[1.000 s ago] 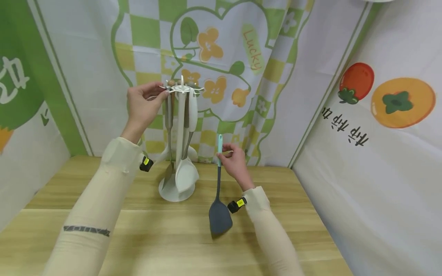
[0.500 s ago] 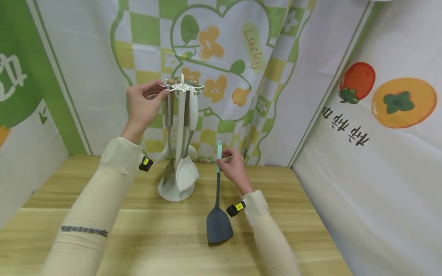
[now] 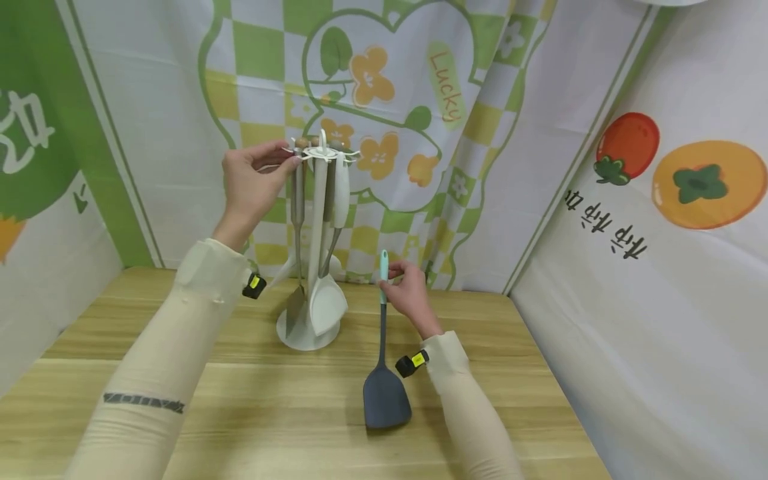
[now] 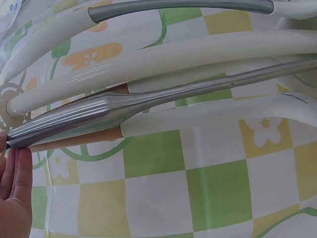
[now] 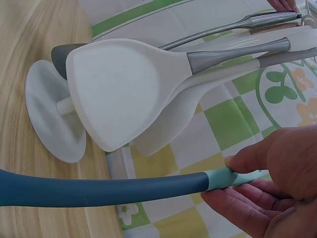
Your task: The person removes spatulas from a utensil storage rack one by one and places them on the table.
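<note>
In the head view, my left hand (image 3: pixel 253 190) is raised to the top of a white utensil rack (image 3: pixel 306 340). Its thumb and fingers pinch the handle end of a metal turner (image 3: pixel 298 203) hanging there. The left wrist view shows the grooved steel handle (image 4: pixel 74 119) with fingertips at its end. Right of the rack, my right hand (image 3: pixel 410 291) pinches the mint-green handle of a dark grey spatula (image 3: pixel 387 400). This spatula stands handle up, blade low over the table; whether the blade touches it I cannot tell. In the right wrist view the thumb (image 5: pixel 242 158) presses the handle.
A white spatula (image 5: pixel 119 89) with a grey neck hangs at the rack's front, with several other utensils around the post. The wooden table (image 3: pixel 270 413) runs back to a checked, flowered curtain (image 3: pixel 258 53). A printed fabric wall (image 3: pixel 630 320) stands at the right.
My right hand has come down a little, bringing the dark spatula lower and nearer to me. My left hand keeps its place on the metal turner's handle end.
</note>
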A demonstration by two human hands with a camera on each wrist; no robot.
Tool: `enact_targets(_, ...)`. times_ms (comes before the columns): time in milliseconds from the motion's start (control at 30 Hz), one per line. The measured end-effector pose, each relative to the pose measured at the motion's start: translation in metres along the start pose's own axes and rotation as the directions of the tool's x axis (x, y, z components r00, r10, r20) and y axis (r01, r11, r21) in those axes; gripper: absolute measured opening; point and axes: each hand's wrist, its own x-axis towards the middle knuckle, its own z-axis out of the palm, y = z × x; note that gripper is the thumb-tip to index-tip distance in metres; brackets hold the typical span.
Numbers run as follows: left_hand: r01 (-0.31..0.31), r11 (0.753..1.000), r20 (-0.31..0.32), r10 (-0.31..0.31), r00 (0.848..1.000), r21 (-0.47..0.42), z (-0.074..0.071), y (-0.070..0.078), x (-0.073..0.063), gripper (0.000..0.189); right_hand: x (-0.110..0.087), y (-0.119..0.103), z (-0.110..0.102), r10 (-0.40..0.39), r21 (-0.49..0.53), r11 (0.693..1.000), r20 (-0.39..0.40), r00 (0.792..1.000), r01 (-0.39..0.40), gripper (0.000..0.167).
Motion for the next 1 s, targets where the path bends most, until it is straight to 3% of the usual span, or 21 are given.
enact_targets(767,-0.036,0.999,0.006,0.037,0.999,-0.032,-0.001,0.006,-0.004,0.02,0.002,0.0,-0.006,0.048,0.021,0.999,0.01,0.999,-0.048,0.031)
enact_targets(1000,-0.065,0.997,-0.031,0.066,0.997,0.038,0.003,0.011,-0.01,0.017,0.003,0.0,-0.008,0.055,0.016,0.998,0.006,0.998,-0.055,0.032)
